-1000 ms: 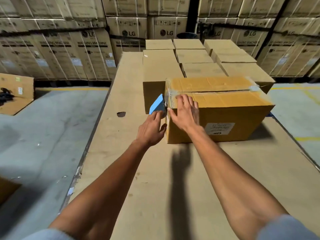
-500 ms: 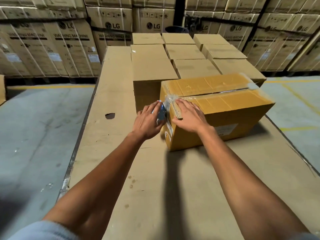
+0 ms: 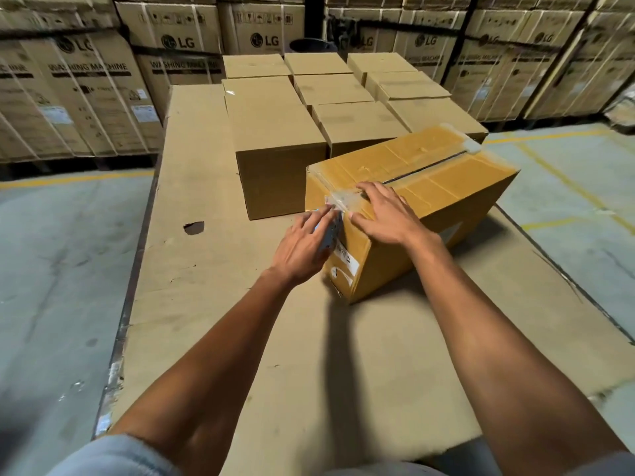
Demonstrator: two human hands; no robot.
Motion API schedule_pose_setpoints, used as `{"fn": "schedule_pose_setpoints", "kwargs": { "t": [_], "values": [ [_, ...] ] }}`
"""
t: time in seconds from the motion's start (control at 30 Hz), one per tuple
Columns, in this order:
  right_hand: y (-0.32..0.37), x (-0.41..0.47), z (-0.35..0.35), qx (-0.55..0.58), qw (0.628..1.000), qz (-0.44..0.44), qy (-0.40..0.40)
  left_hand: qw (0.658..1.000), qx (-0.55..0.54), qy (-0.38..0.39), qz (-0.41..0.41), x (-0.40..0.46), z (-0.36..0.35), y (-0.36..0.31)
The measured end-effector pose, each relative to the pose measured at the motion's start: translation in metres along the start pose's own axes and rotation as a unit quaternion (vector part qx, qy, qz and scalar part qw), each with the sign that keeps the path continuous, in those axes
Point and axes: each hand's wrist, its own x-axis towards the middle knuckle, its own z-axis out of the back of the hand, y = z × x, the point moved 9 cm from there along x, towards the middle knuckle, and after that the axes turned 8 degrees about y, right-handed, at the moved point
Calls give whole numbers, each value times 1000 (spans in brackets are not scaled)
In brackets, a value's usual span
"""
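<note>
Item: one taped carton [image 3: 439, 173], yellowish brown, set at an angle on a cardboard-covered work surface [image 3: 192, 286], with its near end turned toward the person and its far corner just beside a block of plain cartons [image 3: 275, 132]. The top seam is seen as a dark line along the lid; clear tape [image 3: 338, 199] is laid over the near top edge, crumpled and shiny. A white label [image 3: 345, 261] is fixed to the near end face. Left hand [image 3: 302, 247]: placed against the near end of the carton, a flat blue scraper [image 3: 330, 235] being held between thumb and extended fingers and pressed to the cardboard just below the tape; the tool is blurred and partly covered. Right hand [image 3: 388, 218]: laid palm down on the lid at the near corner, fingers straight and slightly spread, thumb reaching to the taped edge, nothing grasped. A ragged hole [image 3: 194, 227] is noted in the surface sheet, left of the hands. Behind, strapped washing machine cartons [image 3: 86, 91] are stacked in a row on a grey concrete floor [image 3: 51, 269].
</note>
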Motion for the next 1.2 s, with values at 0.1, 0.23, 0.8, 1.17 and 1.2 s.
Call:
{"fn": "schedule_pose_setpoints", "kwargs": {
  "t": [0.1,0.23,0.8,1.17,1.2],
  "values": [
    [3,9,-7,-27,999,-24,-4,1000,-7,-12,-4,-4,-1,-1],
    [4,21,-16,-27,998,-61,5,999,-25,-16,-33,-11,-4,-1],
    [-7,37,-30,-44,996,-77,12,999,16,-26,-30,-19,-27,17],
    [-5,37,-33,-62,995,-77,19,993,100,-25,-60,-19,-22,16],
    [-5,37,-33,-64,995,-73,21,992,105,-23,-61,-18,-21,15]
  ]
}}
